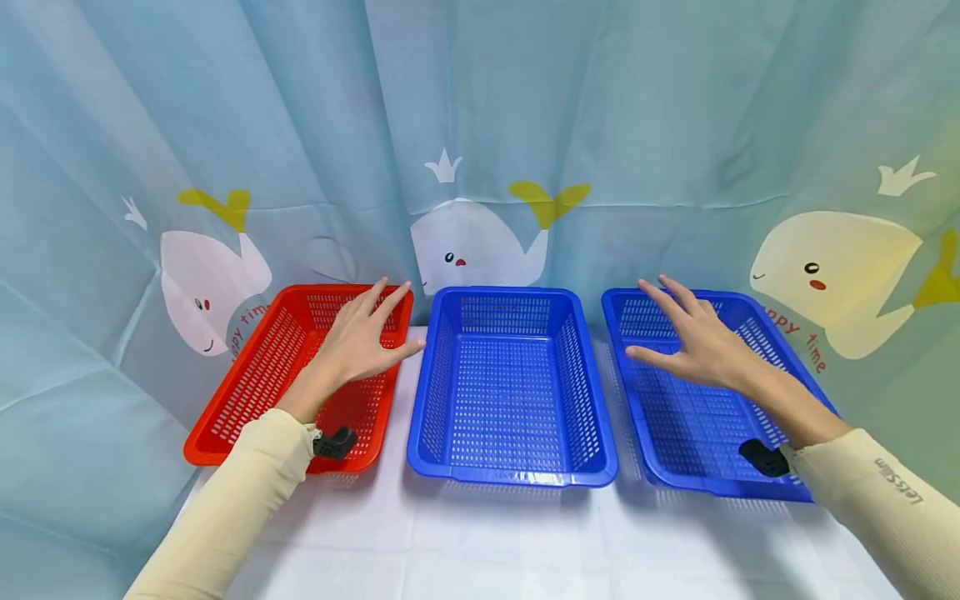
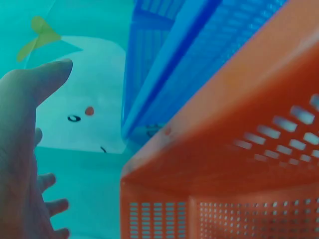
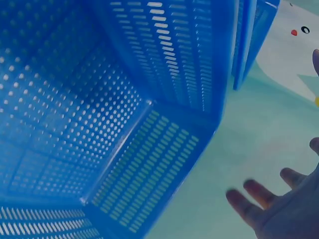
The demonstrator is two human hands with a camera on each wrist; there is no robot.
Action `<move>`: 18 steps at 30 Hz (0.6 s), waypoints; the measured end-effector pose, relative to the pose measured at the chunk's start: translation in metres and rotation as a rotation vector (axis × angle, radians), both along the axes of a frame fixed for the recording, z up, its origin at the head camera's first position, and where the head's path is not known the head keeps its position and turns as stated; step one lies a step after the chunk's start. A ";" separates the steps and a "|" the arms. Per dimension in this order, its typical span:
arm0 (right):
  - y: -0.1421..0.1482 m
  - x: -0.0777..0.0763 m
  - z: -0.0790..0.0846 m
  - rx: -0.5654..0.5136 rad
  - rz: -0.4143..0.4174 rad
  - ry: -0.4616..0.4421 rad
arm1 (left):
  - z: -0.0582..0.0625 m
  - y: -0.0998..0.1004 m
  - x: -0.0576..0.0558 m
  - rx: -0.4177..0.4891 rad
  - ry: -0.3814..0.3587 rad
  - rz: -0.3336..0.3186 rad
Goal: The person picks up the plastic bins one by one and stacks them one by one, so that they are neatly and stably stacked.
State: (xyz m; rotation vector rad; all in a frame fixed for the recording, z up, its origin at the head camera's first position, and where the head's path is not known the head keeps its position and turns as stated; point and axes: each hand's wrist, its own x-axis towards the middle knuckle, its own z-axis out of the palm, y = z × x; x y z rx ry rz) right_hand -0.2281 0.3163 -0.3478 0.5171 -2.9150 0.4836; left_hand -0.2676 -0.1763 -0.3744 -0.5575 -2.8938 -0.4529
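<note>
My left hand point(image 1: 358, 340) hovers over the red basket point(image 1: 247, 379), fingers spread and thumb pointing toward the middle. It holds nothing. Over the right blue basket point(image 1: 690, 446) my right hand point(image 1: 701, 343) is held out with its fingers apart, also holding nothing. Between the two hands stands another blue basket point(image 1: 506, 400), with nothing in it. In the left wrist view, the left hand point(image 2: 20, 159) is beside the red basket's wall point(image 2: 219, 134), apart from it. The right wrist view has the right hand point(image 3: 286, 209) at the lower right, away from the blue basket point(image 3: 164, 104).
The three baskets stand in a row on a white tabletop point(image 1: 465, 542). Behind them hangs a light blue curtain point(image 1: 645, 108) printed with whales, close to the baskets' far rims. Black straps with small devices point(image 1: 335, 443) are on both wrists.
</note>
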 end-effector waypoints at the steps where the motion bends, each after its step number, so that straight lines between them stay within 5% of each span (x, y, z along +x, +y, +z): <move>1: -0.001 0.000 0.000 -0.027 0.013 -0.011 | 0.000 0.001 0.002 0.021 -0.017 -0.010; 18: -0.030 0.009 0.001 -0.229 0.196 -0.100 | -0.005 0.027 0.021 0.407 -0.241 -0.134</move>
